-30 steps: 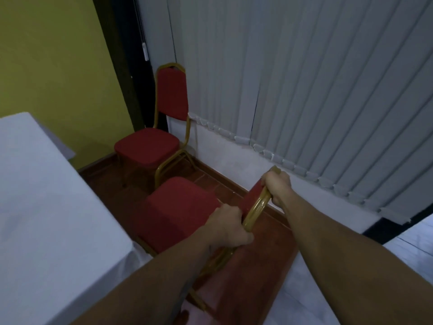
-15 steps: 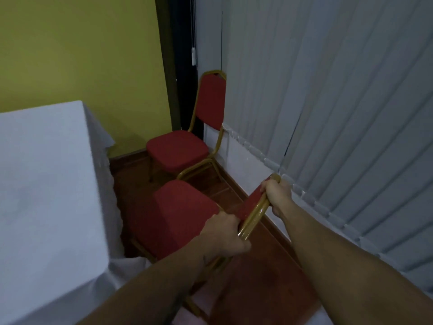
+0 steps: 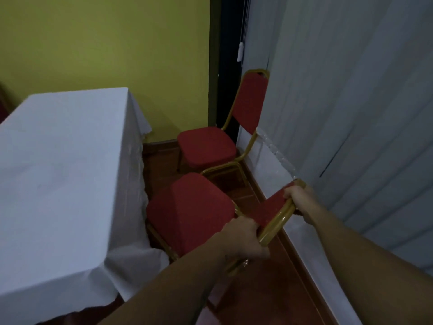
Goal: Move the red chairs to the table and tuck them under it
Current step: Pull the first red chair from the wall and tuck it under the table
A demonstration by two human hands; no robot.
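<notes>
A red padded chair (image 3: 187, 212) with a gold metal frame stands just right of the table (image 3: 58, 172), which is draped in a white cloth. Its seat front touches the hanging cloth. My left hand (image 3: 243, 238) grips the near end of the chair's top rail. My right hand (image 3: 300, 198) grips the far end of the same rail. A second red chair (image 3: 206, 146) stands behind it in the corner, apart from the table, its back against the blinds.
Grey vertical blinds (image 3: 351, 102) and a white low wall (image 3: 304, 242) run along the right. A yellow wall (image 3: 105, 43) closes the far side. Red-brown floor (image 3: 257, 289) shows between table and wall, a narrow strip.
The view has swung left, so more of the table shows. The held chair has moved closer to the table's cloth, with both hands still on its back rail.
</notes>
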